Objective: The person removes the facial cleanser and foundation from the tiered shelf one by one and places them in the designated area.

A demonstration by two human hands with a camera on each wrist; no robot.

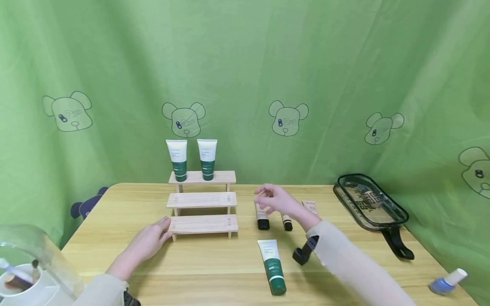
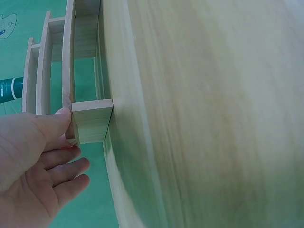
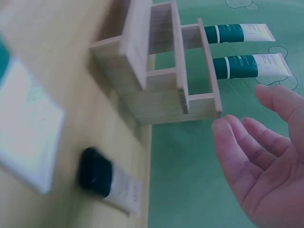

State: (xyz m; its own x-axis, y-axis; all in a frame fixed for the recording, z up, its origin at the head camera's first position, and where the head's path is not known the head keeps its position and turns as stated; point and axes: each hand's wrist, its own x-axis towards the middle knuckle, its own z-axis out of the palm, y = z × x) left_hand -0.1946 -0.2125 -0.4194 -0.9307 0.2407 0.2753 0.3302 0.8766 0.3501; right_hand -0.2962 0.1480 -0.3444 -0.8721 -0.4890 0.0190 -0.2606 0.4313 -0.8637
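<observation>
My left hand (image 1: 151, 238) pinches the left end of the lowest step of a three-tier wooden display stand (image 1: 203, 224); in the left wrist view the thumb and index finger (image 2: 57, 122) meet its edge. Two white-and-green squeeze tubes (image 1: 207, 159) stand upright, cap down, on the top step. Over the table, right of the stand, my right hand (image 1: 281, 199) is held in the air with nothing between its loosely bent fingers. Beneath it lies a beige tube with a black cap (image 1: 263, 221), partly hidden. Nearer the front lies another white-and-green tube (image 1: 272, 267).
Another black-capped tube (image 1: 287, 222) and a pinkish tube or packet (image 1: 310, 207) lie partly behind the right arm. At the right are a clear black-trimmed pouch (image 1: 369, 202) and a blue nail polish bottle (image 1: 447, 282). A brush holder (image 1: 28, 284) under a clear cover stands front left.
</observation>
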